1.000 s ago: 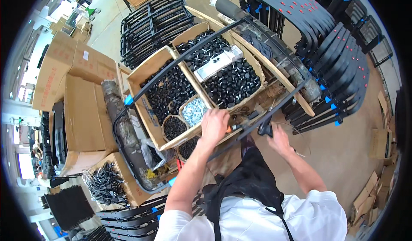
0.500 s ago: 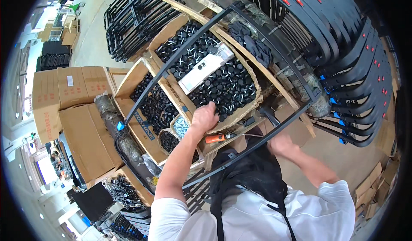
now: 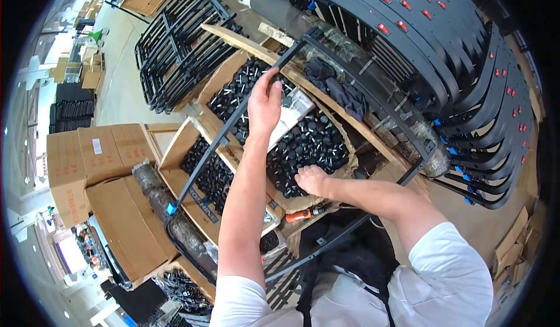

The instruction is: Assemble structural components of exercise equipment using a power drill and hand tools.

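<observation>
The left hand (image 3: 265,102) is wrapped around the black metal frame (image 3: 233,130) lying over the cardboard box (image 3: 350,152) while the right hand (image 3: 312,180), fingers curled, digs among the small black parts (image 3: 315,143) (likely picking one, which next needs fitting to the frame).

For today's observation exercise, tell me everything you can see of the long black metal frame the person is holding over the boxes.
The black frame looks like thin metal tubing bent into a long loop with rounded corners. It lies tilted across the open cardboard boxes of small black parts. A blue cap sits on its near left corner. The left hand grips its left rail near the far end. The right hand rests in the box of parts inside the loop, not on the frame.
</observation>
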`<action>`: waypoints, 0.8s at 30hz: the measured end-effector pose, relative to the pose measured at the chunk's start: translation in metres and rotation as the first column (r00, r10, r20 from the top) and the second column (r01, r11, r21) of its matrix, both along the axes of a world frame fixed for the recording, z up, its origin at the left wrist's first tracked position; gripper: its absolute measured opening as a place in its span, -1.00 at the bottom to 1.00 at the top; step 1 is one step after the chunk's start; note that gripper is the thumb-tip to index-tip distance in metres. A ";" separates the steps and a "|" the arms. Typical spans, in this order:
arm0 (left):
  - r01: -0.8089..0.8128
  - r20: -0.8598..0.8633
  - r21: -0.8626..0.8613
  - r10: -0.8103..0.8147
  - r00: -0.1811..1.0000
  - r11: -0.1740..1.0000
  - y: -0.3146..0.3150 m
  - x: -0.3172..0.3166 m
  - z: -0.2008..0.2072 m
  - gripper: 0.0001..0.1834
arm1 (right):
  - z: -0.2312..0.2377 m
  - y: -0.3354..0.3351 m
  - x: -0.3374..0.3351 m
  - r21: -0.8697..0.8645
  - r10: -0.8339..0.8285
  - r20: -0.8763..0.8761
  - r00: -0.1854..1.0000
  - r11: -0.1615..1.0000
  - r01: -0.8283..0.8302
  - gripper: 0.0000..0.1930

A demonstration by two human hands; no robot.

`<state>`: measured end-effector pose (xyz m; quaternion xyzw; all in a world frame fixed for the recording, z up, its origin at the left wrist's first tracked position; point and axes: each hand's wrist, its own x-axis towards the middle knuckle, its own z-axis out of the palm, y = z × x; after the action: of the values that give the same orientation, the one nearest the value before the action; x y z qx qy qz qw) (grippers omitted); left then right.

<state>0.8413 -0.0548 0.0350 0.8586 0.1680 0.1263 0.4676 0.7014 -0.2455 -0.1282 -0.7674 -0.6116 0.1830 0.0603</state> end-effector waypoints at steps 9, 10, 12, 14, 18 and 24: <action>0.047 0.027 0.090 -0.050 0.998 0.995 0.013 0.118 -0.025 -0.58 | 0.119 -0.072 0.047 -0.064 -0.254 -0.732 0.632 0.949 0.308 -0.74; 0.064 0.039 0.139 -0.070 0.997 0.988 0.007 0.125 -0.028 -0.58 | 0.126 -0.088 0.053 -0.072 -0.277 -0.726 0.630 0.941 0.330 -0.74; 0.104 0.049 0.196 -0.116 0.992 0.975 0.010 0.128 -0.032 -0.60 | 0.137 -0.114 0.057 -0.048 -0.334 -0.748 0.573 0.889 0.456 -0.69; 0.159 0.117 0.234 -0.190 0.975 0.959 0.014 0.127 -0.035 -0.63 | 0.155 -0.139 0.061 -0.059 -0.388 -0.770 0.507 0.834 0.549 -0.68; 0.275 0.144 0.249 -0.317 0.938 0.929 0.007 0.127 -0.035 -0.62 | 0.184 -0.183 0.069 -0.026 -0.474 -0.723 0.503 0.746 0.665 -0.70; 0.181 0.211 0.199 -0.222 0.952 0.963 0.014 0.138 -0.048 -0.74 | 0.222 -0.219 0.063 0.019 -0.662 -0.583 0.472 0.569 0.822 -0.70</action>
<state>0.9793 -0.0413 -0.0131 0.8889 0.0117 0.1912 0.4161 0.7643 -0.4641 0.0933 -0.8589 -0.1908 0.2411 0.4096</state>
